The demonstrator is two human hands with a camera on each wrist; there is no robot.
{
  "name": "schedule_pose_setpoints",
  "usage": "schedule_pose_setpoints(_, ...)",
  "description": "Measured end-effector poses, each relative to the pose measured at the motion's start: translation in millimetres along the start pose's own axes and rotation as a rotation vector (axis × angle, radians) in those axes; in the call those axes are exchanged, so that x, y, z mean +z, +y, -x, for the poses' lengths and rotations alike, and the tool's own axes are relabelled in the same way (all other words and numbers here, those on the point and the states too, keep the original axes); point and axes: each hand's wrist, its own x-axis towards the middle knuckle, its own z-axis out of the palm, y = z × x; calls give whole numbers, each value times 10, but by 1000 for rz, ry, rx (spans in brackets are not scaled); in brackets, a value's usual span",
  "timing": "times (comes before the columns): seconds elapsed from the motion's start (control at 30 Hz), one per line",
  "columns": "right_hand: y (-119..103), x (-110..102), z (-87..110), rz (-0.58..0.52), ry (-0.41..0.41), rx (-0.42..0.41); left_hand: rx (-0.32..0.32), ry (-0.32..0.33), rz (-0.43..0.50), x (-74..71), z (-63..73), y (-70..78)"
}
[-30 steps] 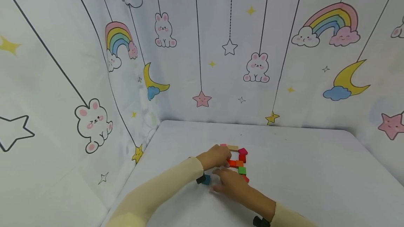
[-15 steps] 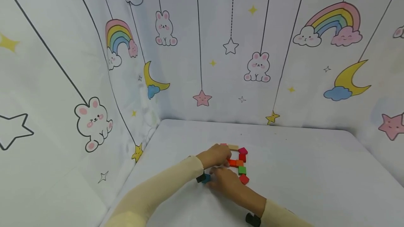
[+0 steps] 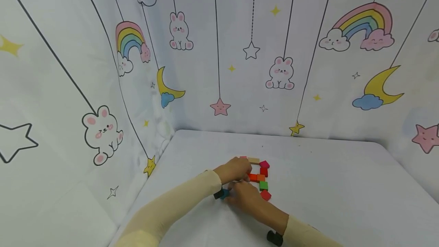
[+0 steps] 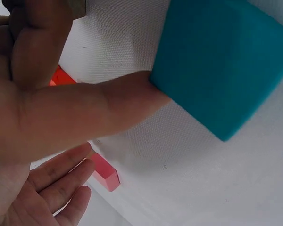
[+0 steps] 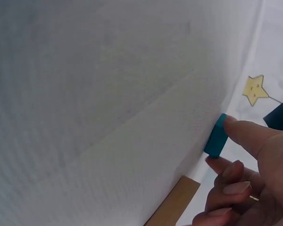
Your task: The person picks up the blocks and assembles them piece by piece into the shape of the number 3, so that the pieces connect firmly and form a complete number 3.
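Observation:
My right hand (image 3: 245, 197) pinches a teal block (image 5: 217, 139) between thumb and forefinger; the other fingers are curled in below. In the left wrist view that teal block (image 4: 221, 66) looms large, a fingertip meeting its near edge. Just beyond it, my left hand (image 3: 234, 169) rests low over the left side of a block outline, its fingers near a pink block (image 4: 104, 174) and its thumb by a red block (image 3: 252, 177). The left hand's fingers look mostly straight and hold nothing visible. Some blocks are hidden beneath both hands.
The outline continues rightward with a tan block (image 3: 253, 160), a magenta pentagon (image 3: 264, 164), an orange block (image 3: 261, 177), a green block (image 3: 263, 185) and a red pentagon (image 3: 265, 195). A wooden block (image 5: 174, 202) lies near the right fingers. Patterned cloth walls enclose the white table (image 3: 326, 186).
My right hand has moved left from beside the teal block and its thumb and forefinger have taken hold of it, uncovering the red pentagon. The left hand stays put.

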Motion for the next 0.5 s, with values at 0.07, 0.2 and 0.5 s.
schedule_pose_setpoints(0.07,14,-3,4,4,-1,2,7,3,-17,15,-11,-7)
schedule_pose_setpoints(0.2,52,-22,22,3,-10,15,19,6,-27,11,-7,-10)
schedule_pose_setpoints(0.5,160,-74,39,2,-7,-2,23,9,-35,-10,9,-18)
